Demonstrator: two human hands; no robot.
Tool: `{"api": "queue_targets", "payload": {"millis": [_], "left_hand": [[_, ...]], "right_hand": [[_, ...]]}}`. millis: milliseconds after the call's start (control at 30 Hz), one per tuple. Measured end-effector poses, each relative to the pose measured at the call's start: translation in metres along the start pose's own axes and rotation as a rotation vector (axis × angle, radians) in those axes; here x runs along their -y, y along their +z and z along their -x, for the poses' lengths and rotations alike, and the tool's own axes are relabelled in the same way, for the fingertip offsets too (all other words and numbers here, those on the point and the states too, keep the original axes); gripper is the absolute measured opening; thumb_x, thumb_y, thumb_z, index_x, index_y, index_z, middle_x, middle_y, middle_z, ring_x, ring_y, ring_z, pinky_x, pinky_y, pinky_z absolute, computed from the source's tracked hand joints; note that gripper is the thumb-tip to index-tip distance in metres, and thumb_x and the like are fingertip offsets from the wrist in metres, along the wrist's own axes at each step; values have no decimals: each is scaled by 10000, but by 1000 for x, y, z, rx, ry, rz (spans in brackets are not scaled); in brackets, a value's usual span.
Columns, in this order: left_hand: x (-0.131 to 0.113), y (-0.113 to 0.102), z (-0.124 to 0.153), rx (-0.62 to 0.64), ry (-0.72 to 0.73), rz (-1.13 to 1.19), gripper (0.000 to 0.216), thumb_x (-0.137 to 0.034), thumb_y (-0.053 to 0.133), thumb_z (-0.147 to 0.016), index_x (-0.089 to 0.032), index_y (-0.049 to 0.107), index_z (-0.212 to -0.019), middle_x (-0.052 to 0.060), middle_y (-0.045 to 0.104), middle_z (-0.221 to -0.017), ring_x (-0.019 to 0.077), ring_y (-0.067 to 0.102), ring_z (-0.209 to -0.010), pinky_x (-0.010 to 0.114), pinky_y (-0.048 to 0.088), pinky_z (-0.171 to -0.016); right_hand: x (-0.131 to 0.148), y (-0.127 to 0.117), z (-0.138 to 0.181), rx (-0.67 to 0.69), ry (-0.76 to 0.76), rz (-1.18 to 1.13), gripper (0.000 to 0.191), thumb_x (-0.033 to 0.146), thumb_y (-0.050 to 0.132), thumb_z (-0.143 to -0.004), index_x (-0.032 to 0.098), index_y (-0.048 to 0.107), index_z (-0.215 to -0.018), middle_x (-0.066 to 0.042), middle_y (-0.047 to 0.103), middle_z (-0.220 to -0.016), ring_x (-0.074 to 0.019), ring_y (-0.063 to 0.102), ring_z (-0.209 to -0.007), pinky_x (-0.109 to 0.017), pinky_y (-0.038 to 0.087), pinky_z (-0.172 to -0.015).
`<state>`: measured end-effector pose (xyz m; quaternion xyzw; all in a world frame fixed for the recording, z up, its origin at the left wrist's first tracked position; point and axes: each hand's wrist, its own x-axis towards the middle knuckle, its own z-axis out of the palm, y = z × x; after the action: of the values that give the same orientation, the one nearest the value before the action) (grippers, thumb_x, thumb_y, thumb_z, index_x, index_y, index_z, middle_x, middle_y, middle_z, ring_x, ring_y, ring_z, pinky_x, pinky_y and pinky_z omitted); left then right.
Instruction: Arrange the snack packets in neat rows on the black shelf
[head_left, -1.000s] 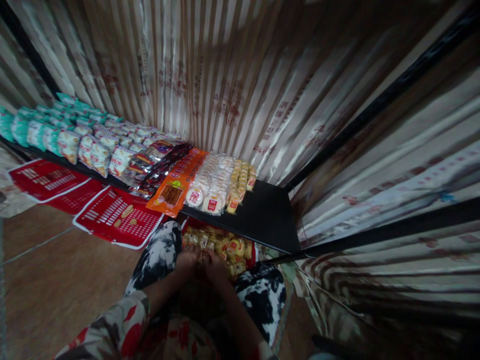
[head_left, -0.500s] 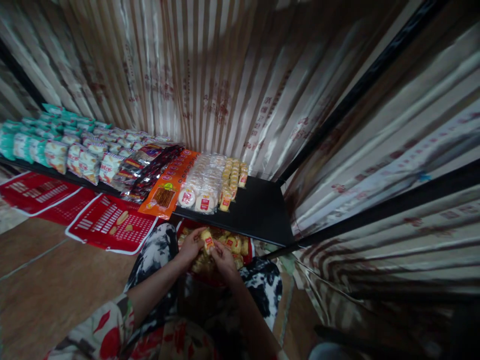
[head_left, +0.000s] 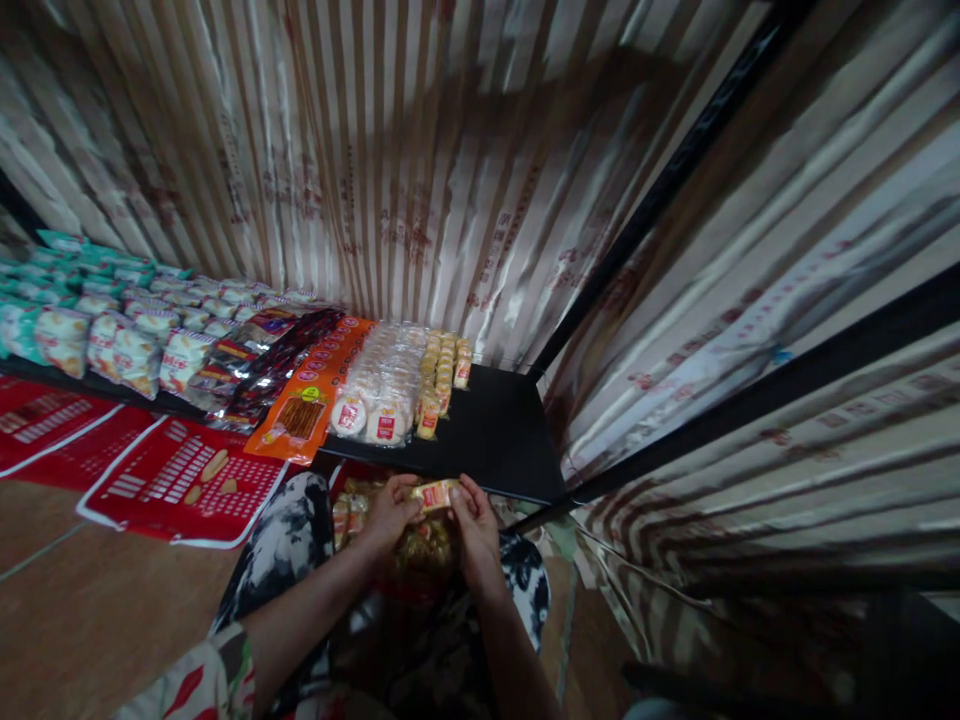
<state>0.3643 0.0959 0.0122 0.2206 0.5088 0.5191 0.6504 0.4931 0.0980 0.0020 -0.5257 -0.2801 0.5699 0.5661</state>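
Note:
A small yellow wrapped snack packet with a red label is stretched sideways between my two hands. My left hand pinches its left end, and my right hand grips the right end. Below them, between my knees, sits a red bag of similar yellow packets, partly covered by my hands and forearms. Just beyond my hands is a black shelf. On it, rows of yellow snack packets stand beside clear-wrapped round white crackers.
Farther left on the shelf are an orange snack bag, dark shiny packets, white snack bags and teal bags. Red printed bags with white edging hang below. Striped curtain and black poles enclose the shelf.
The packet has turned from nearly upright to level, and my hands have spread to its two ends. The whole view has shifted, moving the shelf leftward in the picture.

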Motion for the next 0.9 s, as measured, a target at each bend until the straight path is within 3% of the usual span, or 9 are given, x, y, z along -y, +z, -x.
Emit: {"api": "queue_targets", "payload": {"millis": [133, 300, 433, 567, 667, 900], "left_hand": [[3, 21, 1, -49, 0, 41, 300, -183, 675, -627, -176, 527, -888, 4, 628, -780, 120, 611, -659, 245, 491, -645], [2, 45, -7, -46, 77, -9, 254, -178, 651, -635, -174, 530, -858, 4, 625, -765, 122, 609, -689, 218, 476, -641], [-5, 62, -21, -63, 168, -289, 214, -129, 561, -677, -172, 562, -887, 23, 624, -818, 125, 591, -708, 223, 468, -662], [-13, 81, -38, -202, 385, -586, 325, -48, 489, -677, -170, 608, -953, 76, 598, -1010, 162, 576, -899, 283, 443, -853], [-16, 98, -54, -145, 447, -591, 345, -45, 450, -709, -182, 624, -973, 83, 595, -1079, 183, 545, -1029, 305, 404, -947], [-23, 132, -101, 29, 286, -333, 346, -135, 449, -798, -189, 597, -1105, 45, 514, -1309, 185, 398, -1262, 331, 239, -1103]], "right_hand": [[-1, 5, 4, 29, -18, -42, 485, 442, 671, -676, 209, 555, -1086, -53, 667, -980, -179, 647, -814, -280, 522, -684], [1, 2, -13, -56, -97, 27, 642, 385, 692, -634, 206, 483, -1213, -60, 663, -987, -204, 634, -901, -306, 516, -758], [15, -3, -44, -62, -156, 84, 659, 370, 661, -632, 199, 461, -1236, -60, 655, -1015, -191, 627, -901, -302, 499, -790], [33, -5, -85, -67, -263, 177, 633, 364, 625, -652, 185, 454, -1235, -55, 654, -971, -175, 623, -850, -298, 490, -776], [42, -4, -118, -69, -313, 249, 603, 351, 612, -654, 169, 467, -1209, -52, 658, -908, -174, 627, -813, -305, 492, -767], [51, 1, -180, -60, -368, 391, 436, 337, 570, -664, 217, 575, -1083, -23, 673, -874, -170, 624, -778, -300, 490, -730]]}}
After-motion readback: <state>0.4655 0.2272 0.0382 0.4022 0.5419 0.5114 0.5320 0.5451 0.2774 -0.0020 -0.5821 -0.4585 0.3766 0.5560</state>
